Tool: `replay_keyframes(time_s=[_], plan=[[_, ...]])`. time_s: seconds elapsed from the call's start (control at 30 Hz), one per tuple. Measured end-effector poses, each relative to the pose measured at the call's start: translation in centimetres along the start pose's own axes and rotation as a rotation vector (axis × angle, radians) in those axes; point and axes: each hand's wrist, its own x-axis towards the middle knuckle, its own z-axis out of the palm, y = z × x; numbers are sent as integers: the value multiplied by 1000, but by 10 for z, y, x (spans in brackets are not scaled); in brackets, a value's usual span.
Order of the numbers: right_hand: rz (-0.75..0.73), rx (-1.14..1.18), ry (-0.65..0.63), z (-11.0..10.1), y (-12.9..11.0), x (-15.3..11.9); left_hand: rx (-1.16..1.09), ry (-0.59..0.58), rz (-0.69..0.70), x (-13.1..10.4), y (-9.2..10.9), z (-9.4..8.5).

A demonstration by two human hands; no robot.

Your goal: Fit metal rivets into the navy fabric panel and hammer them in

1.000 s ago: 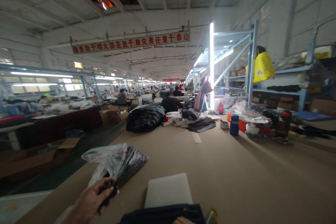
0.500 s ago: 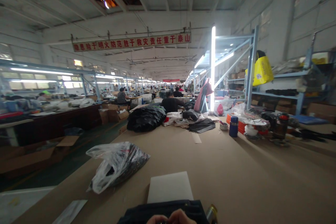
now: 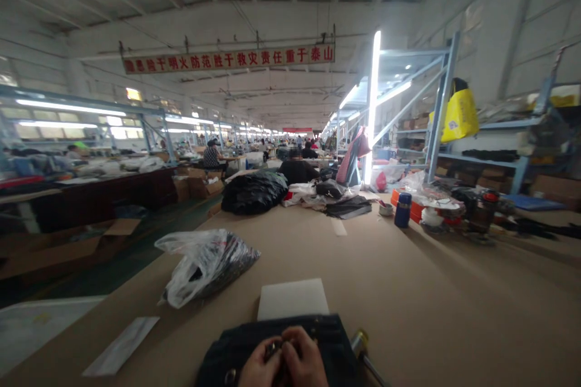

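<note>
Item: dark fabric bag (image 3: 276, 344), lying at the near edge of the brown counter (image 3: 408, 290), just in front of a white card (image 3: 293, 299). We judge it soft, light and limp, not fragile; best taken by its small metal fitting or along a seam. Our left hand (image 3: 258, 369) and right hand (image 3: 304, 363) meet on top of it, fingers pinched narrow on that fitting. Beside it: a brass-capped tool (image 3: 361, 341); further left, a plastic bag (image 3: 204, 263).
</note>
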Motion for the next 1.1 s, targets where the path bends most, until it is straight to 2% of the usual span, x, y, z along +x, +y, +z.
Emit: replay_keyframes(time_s=[0.1, 0.27, 0.33, 0.4, 0.47, 0.5, 0.57, 0.67, 0.73, 0.83, 0.93, 1.1], plan=[[-33, -183, -53, -12, -11, 3, -1, -9, 36, -6, 14, 9], [-81, -254, -143, -21, -8, 5, -39, 37, -122, 2, 20, 4], [-19, -161, -154, -21, -8, 5, -56, 26, -151, 0, 22, -2], [111, 43, -124, -26, -13, 7, -69, 9, -154, -3, 26, -7], [192, 225, -55, -38, -21, 9, -80, -5, -148, -6, 31, -14], [189, 242, -28, -47, -26, 9, -86, -13, -148, -7, 34, -17], [89, 58, -44, -64, -36, 6, -96, -36, -159, -8, 37, -23], [-121, -491, -285, -80, -48, -9, -94, -73, -190, -11, 36, -27], [-189, -811, -434, -78, -51, -22, -56, -100, -212, -13, 33, -27], [-188, -1114, -499, -65, -50, -34, 91, -156, -203, -17, 29, -26], [-175, -1136, -509, -60, -47, -32, 287, -225, -185, -18, 29, -25], [-58, -791, -445, -77, -52, -13, 465, -299, -202, -15, 33, -13]])
